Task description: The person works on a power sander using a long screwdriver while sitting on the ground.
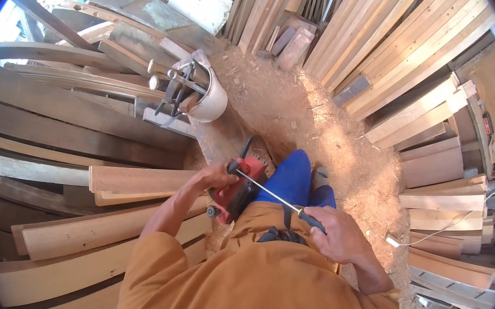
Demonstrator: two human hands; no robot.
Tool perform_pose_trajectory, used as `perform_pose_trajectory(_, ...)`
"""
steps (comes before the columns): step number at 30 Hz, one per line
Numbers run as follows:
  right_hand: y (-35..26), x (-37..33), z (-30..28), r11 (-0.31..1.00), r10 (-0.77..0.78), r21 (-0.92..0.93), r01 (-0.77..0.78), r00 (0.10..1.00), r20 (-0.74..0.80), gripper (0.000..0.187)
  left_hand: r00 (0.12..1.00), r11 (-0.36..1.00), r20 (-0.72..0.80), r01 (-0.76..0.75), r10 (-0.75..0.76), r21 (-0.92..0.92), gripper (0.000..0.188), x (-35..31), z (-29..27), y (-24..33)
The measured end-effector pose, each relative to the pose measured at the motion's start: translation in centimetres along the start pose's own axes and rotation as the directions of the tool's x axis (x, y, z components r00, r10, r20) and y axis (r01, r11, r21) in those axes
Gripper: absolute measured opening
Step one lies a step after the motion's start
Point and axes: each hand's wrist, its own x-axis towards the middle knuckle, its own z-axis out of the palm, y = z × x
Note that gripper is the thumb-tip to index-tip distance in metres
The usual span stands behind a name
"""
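My right hand (339,233) is closed round the dark handle of a long screwdriver (276,198). Its thin metal shaft slants up and left across my lap, over a red and black power tool (239,193) that looks like an electric hand planer. My left hand (215,176) is closed at the tool's left side, fingers by a black rounded part near the shaft's far end. Whether the tip touches the tool I cannot tell. A black ridged knob (212,211) sticks out at the tool's near end, and a black cable (250,144) curves from its far end.
A white bucket (212,98) with clamps and metal tools stands on a worn board (219,136). Stacked planks (86,231) lie close at left; long boards (394,43) lean far right. Sawdust (323,132) covers the floor. A white cord (459,224) hangs at right.
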Motion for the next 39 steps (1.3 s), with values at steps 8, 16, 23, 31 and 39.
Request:
perform_pose_trajectory(8,-0.5,0.9,1.0,0.844,0.315,0.376,-0.382,0.921,0.229,0.047,0.996,0.999,0.070,-0.050,0.051,-0.010,0.029,2.3,-0.5,-1.5)
perform_pose_trajectory(16,-1.2,1.6,0.2,0.975,0.159,0.117,-0.191,0.958,0.238,0.053,0.980,0.993,0.185,-0.057,0.075,-0.100,0.038,1.9,-0.6,0.6)
perform_pose_trajectory(23,-1.4,0.6,1.1,0.973,0.127,-0.212,-0.087,0.975,0.184,0.055,0.978,0.990,0.194,-0.044,0.071,-0.137,0.040,2.0,-0.6,0.2)
perform_pose_trajectory(31,-0.1,0.2,2.0,0.897,-0.021,-0.440,0.044,0.998,0.057,0.055,0.980,0.991,0.191,-0.026,0.052,-0.135,0.037,3.3,-0.3,-0.4)
perform_pose_trajectory(39,2.1,-0.4,0.9,0.377,0.486,0.849,-0.369,0.859,0.158,0.052,0.986,0.986,0.153,-0.044,0.069,-0.162,0.036,3.5,0.6,-1.5)
